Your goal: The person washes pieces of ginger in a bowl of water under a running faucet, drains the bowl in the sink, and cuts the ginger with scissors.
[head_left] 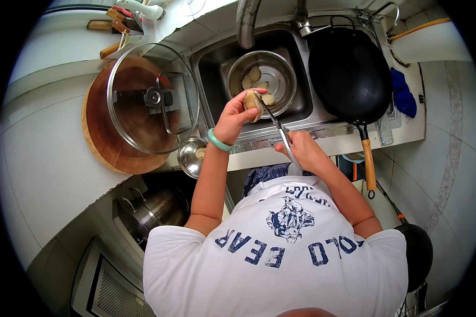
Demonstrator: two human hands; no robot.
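Observation:
My left hand [237, 119], with a green bangle at the wrist, pinches a pale yellowish piece of food [253, 105] over the near rim of a steel bowl [292, 84]. Scissors [280, 128] are in my right hand [305, 150]; their blades point up and left and meet the piece in my left hand. Whether the blades are apart I cannot tell. Several similar pale pieces [254, 73] lie in the bowl, which sits inside the metal sink [211, 68].
A black wok [349, 74] rests right of the sink, its wooden handle [368, 164] jutting over the counter edge. At left, a glass lid [111, 105] lies on a round chopping board [98, 132]. A small steel bowl [188, 165] is near my left forearm. The faucet [246, 26] overhangs the sink.

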